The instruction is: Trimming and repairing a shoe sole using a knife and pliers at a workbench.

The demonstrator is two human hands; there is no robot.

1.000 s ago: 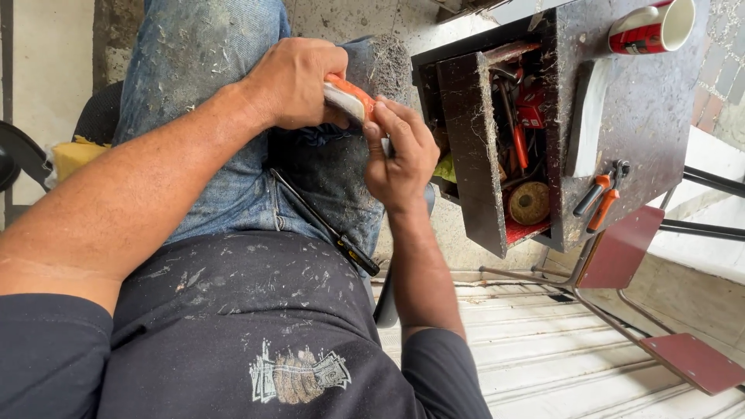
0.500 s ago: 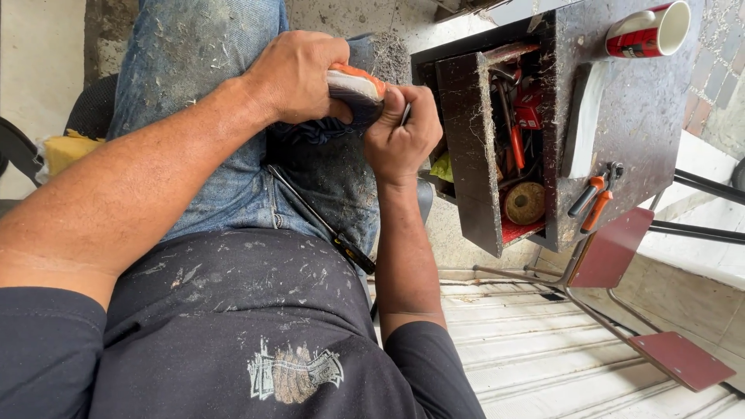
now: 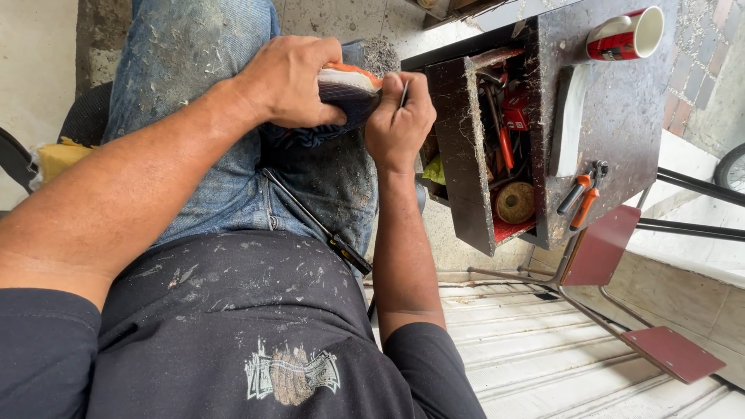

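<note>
**Two hands on one shoe, held over the lap**

The left hand (image 3: 291, 81) has its fingers clenched around a shoe (image 3: 349, 87), gripping it from above so that the pale sole with its orange edge shows just past the knuckles. The right hand (image 3: 400, 124) is closed around one thin dark tool (image 3: 404, 93), whose tip pokes out above the fist and meets the end of the shoe. The two hands are just beside each other, with the shoe bridging them over the person's jeans (image 3: 194, 101).

Below the fingers, one long dark rod (image 3: 314, 221) lies slanted across the lap, from near the left palm towards the right forearm.

Just beyond the right hand stands one open drawer (image 3: 466, 155) of a dusty dark worktop (image 3: 621, 116); its near edge is close to the knuckles, leaving only a narrow gap. Inside are red-handled tools and one round spool (image 3: 515, 202); the rest is too jumbled to count. Farther from the fingers, on the worktop, lie one pair of orange-handled pliers (image 3: 580, 198), one pale flat strip (image 3: 570, 116) and one red and white mug (image 3: 627, 35) at the far edge.

Open room lies on the left hand's side, over bare concrete floor (image 3: 39, 70), and beneath the right arm, over pale ribbed boards (image 3: 528, 349).
</note>
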